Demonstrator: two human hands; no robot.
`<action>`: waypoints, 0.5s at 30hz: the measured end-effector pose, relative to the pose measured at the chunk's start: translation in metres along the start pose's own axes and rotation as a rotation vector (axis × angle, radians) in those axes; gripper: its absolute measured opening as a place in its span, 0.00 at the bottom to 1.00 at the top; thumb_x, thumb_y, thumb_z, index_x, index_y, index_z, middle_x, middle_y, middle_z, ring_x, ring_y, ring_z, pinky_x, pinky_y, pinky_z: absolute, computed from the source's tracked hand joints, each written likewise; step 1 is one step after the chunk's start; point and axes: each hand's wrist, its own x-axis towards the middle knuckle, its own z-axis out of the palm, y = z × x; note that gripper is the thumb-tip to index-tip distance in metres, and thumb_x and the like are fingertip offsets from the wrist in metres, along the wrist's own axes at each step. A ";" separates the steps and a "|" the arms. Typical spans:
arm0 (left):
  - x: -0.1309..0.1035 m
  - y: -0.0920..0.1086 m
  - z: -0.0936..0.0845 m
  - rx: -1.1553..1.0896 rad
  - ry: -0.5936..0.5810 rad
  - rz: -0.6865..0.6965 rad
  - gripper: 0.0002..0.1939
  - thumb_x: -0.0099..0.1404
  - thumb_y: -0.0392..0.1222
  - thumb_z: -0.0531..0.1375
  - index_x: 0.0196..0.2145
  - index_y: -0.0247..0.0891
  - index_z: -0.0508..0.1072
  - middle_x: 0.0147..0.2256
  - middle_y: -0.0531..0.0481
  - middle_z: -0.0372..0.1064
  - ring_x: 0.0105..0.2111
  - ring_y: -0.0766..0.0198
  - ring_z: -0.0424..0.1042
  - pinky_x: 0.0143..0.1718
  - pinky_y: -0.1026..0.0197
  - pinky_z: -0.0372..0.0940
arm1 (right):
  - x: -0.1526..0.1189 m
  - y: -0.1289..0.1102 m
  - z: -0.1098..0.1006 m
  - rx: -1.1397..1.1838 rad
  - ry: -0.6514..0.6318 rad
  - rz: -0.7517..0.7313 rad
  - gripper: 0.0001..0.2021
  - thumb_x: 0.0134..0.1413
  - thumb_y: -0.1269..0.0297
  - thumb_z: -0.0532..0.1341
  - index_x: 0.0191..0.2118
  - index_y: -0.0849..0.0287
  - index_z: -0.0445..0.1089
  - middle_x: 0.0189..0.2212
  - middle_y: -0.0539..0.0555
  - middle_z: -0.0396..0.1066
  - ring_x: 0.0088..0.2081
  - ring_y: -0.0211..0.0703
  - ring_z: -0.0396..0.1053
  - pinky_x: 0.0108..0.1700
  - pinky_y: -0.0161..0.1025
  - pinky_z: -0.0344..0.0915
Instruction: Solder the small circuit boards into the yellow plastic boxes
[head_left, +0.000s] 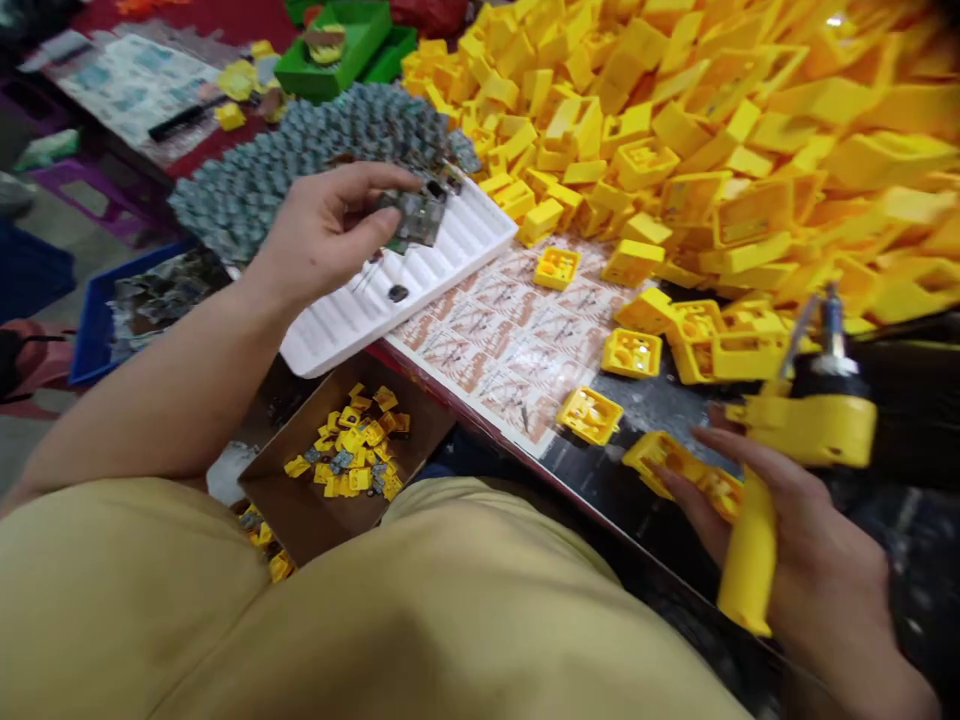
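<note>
My left hand reaches over a white ribbed plastic tray. Its thumb and forefinger close on a dark grey-green part with small black pieces on it; its exact kind is unclear. My right hand is wrapped round the handle of a yellow power screwdriver, whose metal tip points away from me. The thumb of that hand also touches an open yellow plastic casing on the dark table edge. More open casings lie just left of it.
A large heap of yellow casings covers the table's far right. Rows of grey parts stand behind the tray. Below the table edge, a cardboard box holds small yellow pieces. Green bins sit at the back, a blue crate at left.
</note>
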 end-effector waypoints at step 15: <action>0.012 0.053 0.100 0.328 -0.760 1.087 0.15 0.68 0.32 0.50 0.32 0.42 0.75 0.55 0.49 0.71 0.61 0.56 0.63 0.65 0.44 0.54 | 0.028 -0.024 0.027 0.149 -0.143 -0.184 0.19 0.60 0.61 0.62 0.55 0.59 0.61 0.34 0.53 0.72 0.37 0.44 0.73 0.46 0.44 0.71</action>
